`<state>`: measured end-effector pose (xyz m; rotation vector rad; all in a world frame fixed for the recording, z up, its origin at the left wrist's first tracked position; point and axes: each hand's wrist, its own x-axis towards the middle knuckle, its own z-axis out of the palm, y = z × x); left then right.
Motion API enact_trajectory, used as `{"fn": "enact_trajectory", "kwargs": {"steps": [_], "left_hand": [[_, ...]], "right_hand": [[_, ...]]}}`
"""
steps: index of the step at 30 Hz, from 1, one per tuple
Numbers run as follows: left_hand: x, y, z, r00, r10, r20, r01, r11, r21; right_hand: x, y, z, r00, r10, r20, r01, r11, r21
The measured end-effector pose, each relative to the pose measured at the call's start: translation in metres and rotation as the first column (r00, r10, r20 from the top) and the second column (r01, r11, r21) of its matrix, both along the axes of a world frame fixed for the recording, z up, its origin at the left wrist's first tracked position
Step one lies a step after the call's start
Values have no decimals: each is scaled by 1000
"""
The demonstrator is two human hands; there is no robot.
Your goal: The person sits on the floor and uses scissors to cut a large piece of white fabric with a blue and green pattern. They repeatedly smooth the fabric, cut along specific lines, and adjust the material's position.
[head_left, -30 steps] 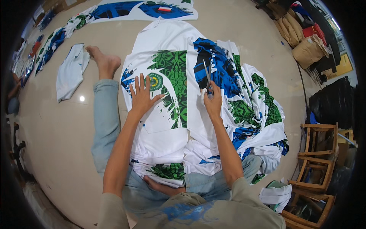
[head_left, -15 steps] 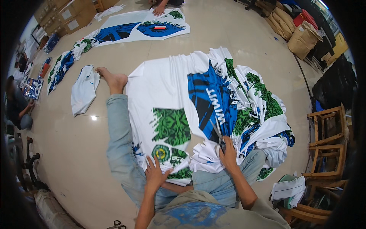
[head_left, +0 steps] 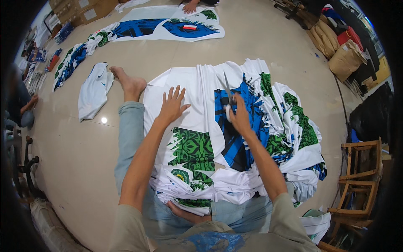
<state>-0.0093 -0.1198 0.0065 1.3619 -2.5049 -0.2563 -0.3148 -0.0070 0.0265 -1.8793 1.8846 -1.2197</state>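
A large sheet of printed fabric [head_left: 158, 93] lies over my lap and the floor, white with a green patterned panel [head_left: 192, 147] and a blue-and-black panel [head_left: 235, 145]. On its white part, left of centre, my left hand [head_left: 173, 106] lies flat with fingers spread. My right hand [head_left: 239, 116] grips a pair of scissors [head_left: 228, 85] by the handles, over the upper left of the blue panel. The blades point away from me, near the fabric's far side; whether they touch it I cannot tell. A round green emblem [head_left: 180, 174] shows on the fabric near my lap.
Bunched fabric [head_left: 294, 122] is heaped at the right. Beside my bare foot lies a pale cut piece [head_left: 95, 94]. Farther off, another person's hand [head_left: 190, 7] rests on a spread printed panel [head_left: 140, 27]. Wooden stools [head_left: 357, 185] and a paper sack [head_left: 346, 62] stand at right.
Both hands have moved away from me: the left from beside the emblem onto the white fabric, the right with the scissors from the blue panel's near end toward its far end.
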Motion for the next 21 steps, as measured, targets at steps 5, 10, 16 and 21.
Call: {"fn": "enact_trajectory", "kwargs": {"steps": [5, 10, 16, 21], "left_hand": [[27, -60, -37, 949, 242, 202, -280, 941, 190], [36, -81, -46, 917, 364, 163, -389, 908, 154], [10, 29, -43, 980, 175, 96, -161, 977, -139], [0, 184, -15, 1000, 2, 20, -4, 994, 112]], "right_hand": [[-64, -83, -34, 969, -171, -179, 185, 981, 62], [-94, -81, -41, 932, -305, -199, 294, 952, -80], [8, 49, 6, 834, -232, 501, 159, 970, 185], [87, 230, 20, 474, -312, 824, -162, 888, 430]]}}
